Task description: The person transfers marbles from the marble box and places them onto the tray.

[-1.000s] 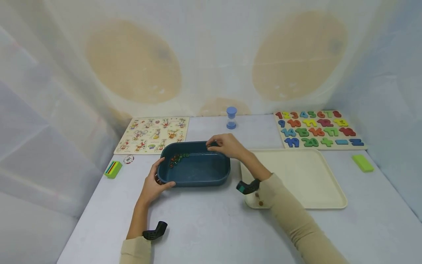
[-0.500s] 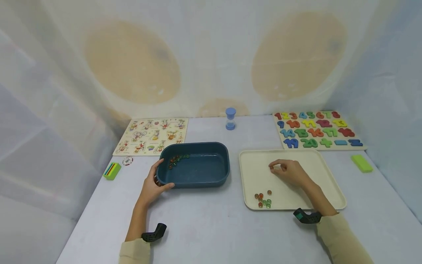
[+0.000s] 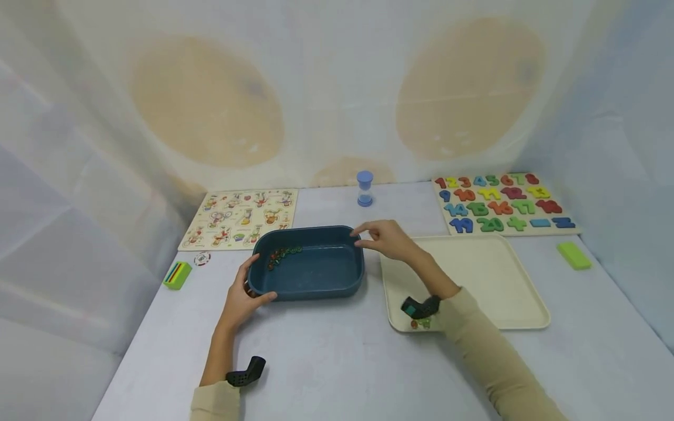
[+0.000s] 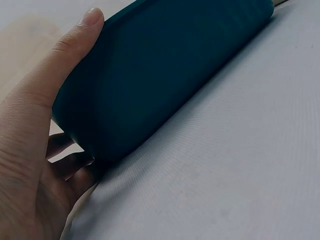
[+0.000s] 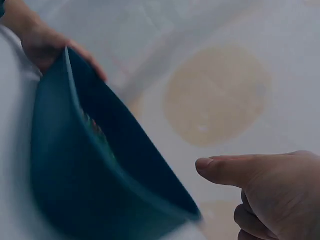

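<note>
Leftward swings our right hand (image 3: 387, 238) to the dark-blue plastic tub's (image 3: 316, 273) right rim; pinching anything, we can't tell! Our left hand (image 3: 242, 299) grips its left end, shiny red-and-green round beads (image 3: 283, 253) inside, left.

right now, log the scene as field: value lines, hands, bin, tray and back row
left hand: holds the bin's left end
right hand: at its right end, thumb and forefinger apart, nothing seen between
bin: blue; reddish and green marbles toward its left
tray: cream, right of the bin; other marbles by its near left corner, wrist camera may hide more
back row, left to right: picture board, timer, number board
</note>
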`<state>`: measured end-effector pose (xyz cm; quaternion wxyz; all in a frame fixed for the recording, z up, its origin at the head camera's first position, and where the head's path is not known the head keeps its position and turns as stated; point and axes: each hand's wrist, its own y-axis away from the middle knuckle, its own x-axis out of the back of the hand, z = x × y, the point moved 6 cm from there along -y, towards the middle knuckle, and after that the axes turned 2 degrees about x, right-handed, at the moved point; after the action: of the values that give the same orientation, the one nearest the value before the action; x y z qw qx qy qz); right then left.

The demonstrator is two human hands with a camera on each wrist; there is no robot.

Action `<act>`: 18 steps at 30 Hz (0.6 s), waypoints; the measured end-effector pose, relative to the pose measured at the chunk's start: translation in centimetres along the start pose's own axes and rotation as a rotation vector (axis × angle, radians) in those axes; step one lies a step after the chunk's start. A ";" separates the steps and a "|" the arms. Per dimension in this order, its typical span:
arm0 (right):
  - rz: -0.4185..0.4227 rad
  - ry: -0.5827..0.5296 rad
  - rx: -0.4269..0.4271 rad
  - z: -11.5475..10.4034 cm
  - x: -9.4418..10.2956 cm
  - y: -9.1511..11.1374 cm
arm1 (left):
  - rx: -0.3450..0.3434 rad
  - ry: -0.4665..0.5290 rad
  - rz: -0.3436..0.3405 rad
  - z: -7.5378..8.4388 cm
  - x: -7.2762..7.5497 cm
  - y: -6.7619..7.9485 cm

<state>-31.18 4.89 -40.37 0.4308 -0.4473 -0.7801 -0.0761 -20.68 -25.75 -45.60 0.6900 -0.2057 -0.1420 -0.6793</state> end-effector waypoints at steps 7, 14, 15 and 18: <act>-0.199 -0.011 0.043 -3.3 -7.5 -8.0 | 0.004 0.013 -0.002 -1.1 0.0 -0.4; -0.284 0.173 -0.058 -2.2 -11.6 -10.1 | -0.011 0.010 0.007 -3.5 -0.1 -1.2; -0.283 0.183 -0.067 -2.0 -11.9 -10.1 | -0.016 0.013 0.011 -3.6 -0.1 -1.3; -0.281 0.200 -0.081 -1.8 -12.3 -10.2 | -0.023 0.015 0.014 -3.6 -0.1 -1.2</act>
<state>-35.07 -9.85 -45.66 0.4729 -0.3410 -0.7845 -0.2112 -22.20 -27.42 -48.67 0.6935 -0.2093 -0.1275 -0.6775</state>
